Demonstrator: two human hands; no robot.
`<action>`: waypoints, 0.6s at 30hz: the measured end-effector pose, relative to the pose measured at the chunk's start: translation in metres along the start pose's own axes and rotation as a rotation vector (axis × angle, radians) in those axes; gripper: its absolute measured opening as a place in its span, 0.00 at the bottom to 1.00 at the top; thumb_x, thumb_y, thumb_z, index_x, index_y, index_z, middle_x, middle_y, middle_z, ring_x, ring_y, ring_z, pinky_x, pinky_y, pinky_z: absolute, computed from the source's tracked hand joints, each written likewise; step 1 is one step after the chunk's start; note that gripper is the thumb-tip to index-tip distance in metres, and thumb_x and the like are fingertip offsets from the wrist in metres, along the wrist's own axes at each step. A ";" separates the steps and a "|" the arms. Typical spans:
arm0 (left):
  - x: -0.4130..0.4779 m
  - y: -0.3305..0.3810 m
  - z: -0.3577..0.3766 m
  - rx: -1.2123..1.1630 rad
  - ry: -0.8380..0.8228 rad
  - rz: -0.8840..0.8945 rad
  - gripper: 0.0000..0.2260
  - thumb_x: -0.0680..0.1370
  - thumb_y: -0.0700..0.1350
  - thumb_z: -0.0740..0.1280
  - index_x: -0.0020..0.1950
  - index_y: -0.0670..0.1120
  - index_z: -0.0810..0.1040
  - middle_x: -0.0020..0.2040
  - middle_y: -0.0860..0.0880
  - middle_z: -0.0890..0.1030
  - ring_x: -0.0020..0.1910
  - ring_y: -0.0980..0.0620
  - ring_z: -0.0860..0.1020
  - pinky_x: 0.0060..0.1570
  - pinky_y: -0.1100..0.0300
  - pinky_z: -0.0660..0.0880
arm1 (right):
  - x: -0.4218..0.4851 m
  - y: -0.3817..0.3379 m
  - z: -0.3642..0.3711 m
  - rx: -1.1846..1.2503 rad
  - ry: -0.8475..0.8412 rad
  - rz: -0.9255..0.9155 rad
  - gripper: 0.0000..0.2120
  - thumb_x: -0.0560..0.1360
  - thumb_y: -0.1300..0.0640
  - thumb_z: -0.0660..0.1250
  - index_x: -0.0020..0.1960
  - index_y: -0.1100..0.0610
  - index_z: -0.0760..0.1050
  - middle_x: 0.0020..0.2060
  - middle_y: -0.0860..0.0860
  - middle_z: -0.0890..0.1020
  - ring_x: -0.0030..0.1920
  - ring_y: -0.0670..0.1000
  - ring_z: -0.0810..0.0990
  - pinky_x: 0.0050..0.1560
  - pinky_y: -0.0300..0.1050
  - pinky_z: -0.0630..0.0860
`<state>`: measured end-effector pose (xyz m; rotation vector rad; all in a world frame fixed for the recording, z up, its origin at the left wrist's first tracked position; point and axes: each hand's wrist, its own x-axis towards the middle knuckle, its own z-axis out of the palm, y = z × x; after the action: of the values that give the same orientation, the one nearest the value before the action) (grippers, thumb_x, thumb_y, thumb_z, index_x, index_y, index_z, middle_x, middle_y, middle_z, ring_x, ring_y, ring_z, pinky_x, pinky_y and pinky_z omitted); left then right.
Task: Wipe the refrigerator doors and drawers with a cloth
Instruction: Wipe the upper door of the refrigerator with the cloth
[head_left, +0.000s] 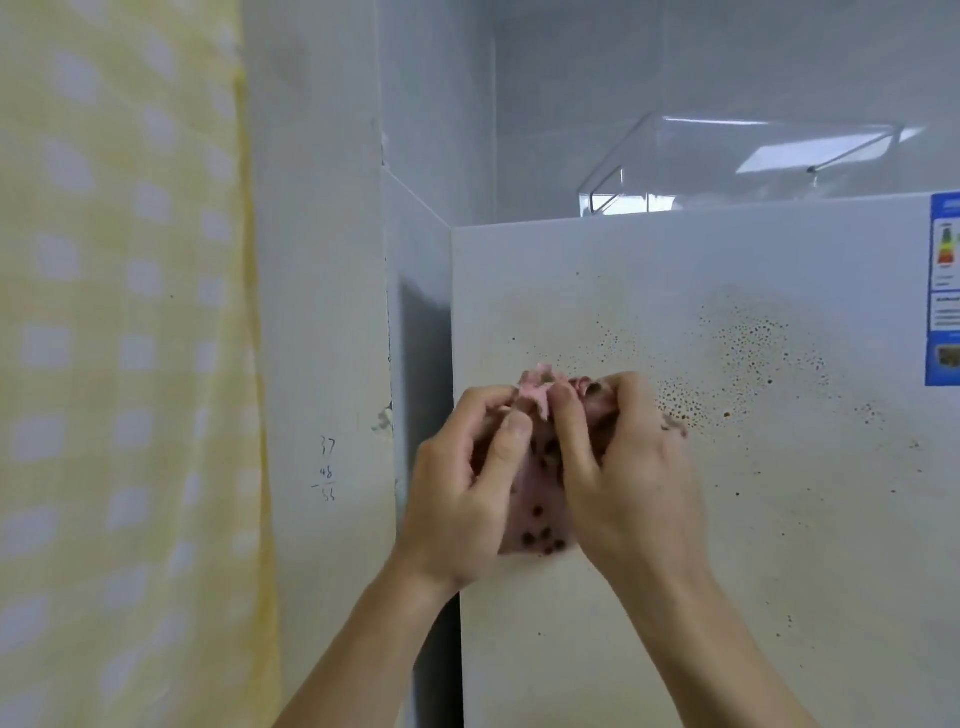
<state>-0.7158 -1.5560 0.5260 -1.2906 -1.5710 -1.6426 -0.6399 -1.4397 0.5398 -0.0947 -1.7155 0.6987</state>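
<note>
- Both gripping? Left hand (467, 483) and right hand (623, 467) curl round the soiled cloth (540, 499) at frame centre.
- Confirmed. Fold a clean face outward, then press it flat on the door (727, 545) behind; spots (753, 343) lie centre right.

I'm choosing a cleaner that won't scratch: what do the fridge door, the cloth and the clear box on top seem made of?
The refrigerator door looks like painted metal or plastic: flat, smooth, matt white, brown specks on it. The cloth is soft pink fabric, crumpled and stained. The clear box is probably acrylic: transparent, with glossy edges.
</note>
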 end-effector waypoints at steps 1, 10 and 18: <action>0.006 -0.002 -0.007 0.045 0.076 0.029 0.06 0.84 0.52 0.63 0.57 0.57 0.80 0.44 0.57 0.85 0.43 0.56 0.83 0.45 0.64 0.77 | 0.004 0.000 0.004 0.018 0.094 -0.093 0.16 0.80 0.37 0.61 0.52 0.50 0.70 0.34 0.46 0.83 0.36 0.54 0.82 0.35 0.48 0.68; 0.065 -0.050 -0.069 0.687 0.515 0.284 0.10 0.82 0.37 0.64 0.62 0.39 0.80 0.62 0.44 0.80 0.64 0.44 0.76 0.66 0.51 0.73 | 0.066 0.000 0.065 0.111 0.048 -0.407 0.36 0.74 0.68 0.71 0.71 0.51 0.53 0.32 0.44 0.74 0.28 0.53 0.75 0.30 0.43 0.69; 0.086 -0.074 -0.076 0.852 0.434 0.295 0.17 0.83 0.43 0.63 0.71 0.39 0.76 0.73 0.41 0.74 0.74 0.40 0.70 0.74 0.49 0.64 | 0.081 0.002 0.090 -0.004 0.347 -0.467 0.27 0.72 0.62 0.78 0.55 0.54 0.60 0.34 0.46 0.72 0.26 0.55 0.72 0.23 0.41 0.60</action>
<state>-0.8365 -1.5941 0.5773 -0.6124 -1.4549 -0.8193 -0.7456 -1.4394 0.5997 0.1702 -1.3367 0.3081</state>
